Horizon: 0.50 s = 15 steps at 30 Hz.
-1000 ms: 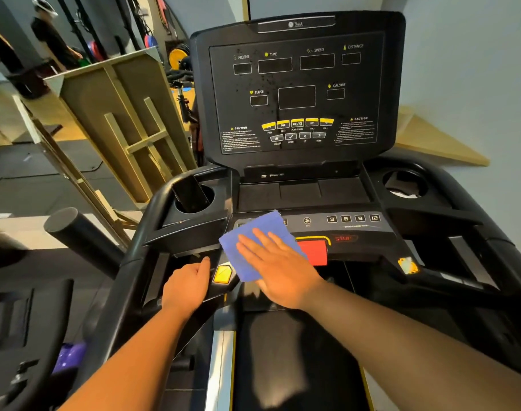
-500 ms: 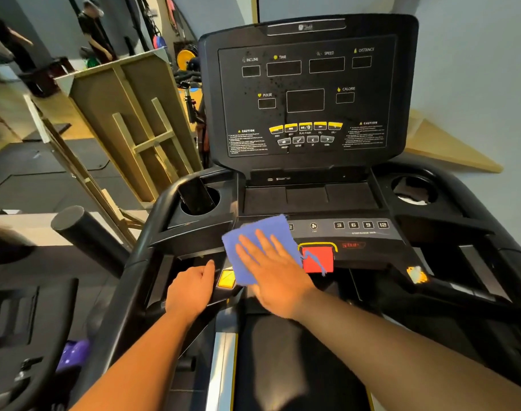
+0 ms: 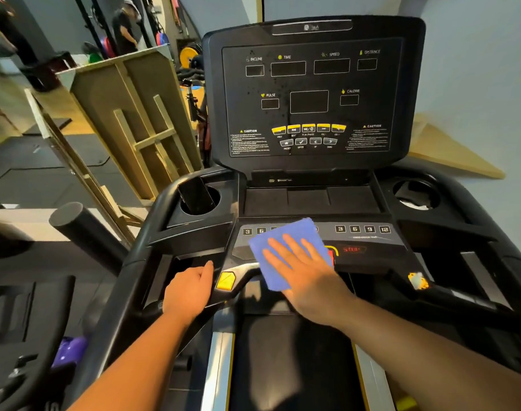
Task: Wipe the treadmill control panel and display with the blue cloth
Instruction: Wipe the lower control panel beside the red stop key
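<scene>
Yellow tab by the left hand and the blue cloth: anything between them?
Head view: only a bare strip of silver-and-black console trim lies between the yellow tab and the blue cloth. No other object sits in that gap.

Black control panel (image 3: 368,247), blue cloth (image 3: 285,247) flat upon it, partly over the red stop button (image 3: 330,255).

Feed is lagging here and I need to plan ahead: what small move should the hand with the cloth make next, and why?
Probably slide the right hand and blue cloth rightward along the lower control panel. The cloth covers only the panel's middle and most of the red stop button; the 3-6-9-12 keys lie uncovered.
</scene>
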{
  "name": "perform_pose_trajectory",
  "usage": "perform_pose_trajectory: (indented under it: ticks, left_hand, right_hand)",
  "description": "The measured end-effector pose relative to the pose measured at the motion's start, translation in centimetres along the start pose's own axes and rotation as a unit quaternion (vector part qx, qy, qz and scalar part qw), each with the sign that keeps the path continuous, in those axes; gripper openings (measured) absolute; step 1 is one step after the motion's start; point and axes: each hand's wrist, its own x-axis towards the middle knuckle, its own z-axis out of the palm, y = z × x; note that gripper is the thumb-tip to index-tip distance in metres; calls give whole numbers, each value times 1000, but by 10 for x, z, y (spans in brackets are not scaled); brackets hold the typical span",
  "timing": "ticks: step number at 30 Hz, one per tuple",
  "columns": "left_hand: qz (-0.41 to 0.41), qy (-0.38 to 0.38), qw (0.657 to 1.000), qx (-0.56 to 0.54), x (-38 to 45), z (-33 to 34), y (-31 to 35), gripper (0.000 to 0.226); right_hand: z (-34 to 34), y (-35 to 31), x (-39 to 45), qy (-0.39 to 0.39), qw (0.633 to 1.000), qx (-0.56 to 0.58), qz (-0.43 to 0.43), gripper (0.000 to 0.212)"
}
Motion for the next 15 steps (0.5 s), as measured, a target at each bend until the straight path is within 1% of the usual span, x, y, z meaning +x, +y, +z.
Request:
perform_pose_trajectory:
  ticks: [2,4,5,6,7,10,11,12,13,15]
  left_hand:
    - [4,6,1000,-2,0,0,1,60]
    - [7,12,1000,2,1,-1,2,60]
    - [7,11,1000,4,1,-1,2,59]
    - [7,10,1000,1,0,-1,1,59]
    - [5,11,1000,-4,0,1,0,60]
    - [-2,10,1000,-5,-1,2,-1,61]
    - [-1,9,1000,-7,0,2,-1,62]
    - [0,8,1000,-11,1,2,-2,62]
    - [-1,7,1000,-14,2,3,-3,63]
    - [-5,6,1000,-17,2,3,-3,64]
  right_hand:
    - [-4,18,-9,13,997,-5,78,75]
    - [-9,15,8,30,984,9,178,70]
    - [-10,9,17,30,977,13,209,69]
    - [-8,1,23,32,977,13,211,70]
    - [-5,-4,23,33,983,6,181,70]
    - [3,17,-6,2,1000,-9,21,66]
    - [-2,31,-18,-9,1000,-14,-9,66]
    - [-6,44,-28,-22,1000,-15,-14,66]
    - [-8,56,-35,-29,999,-19,0,66]
    - [-13,58,-34,-22,996,-28,87,65]
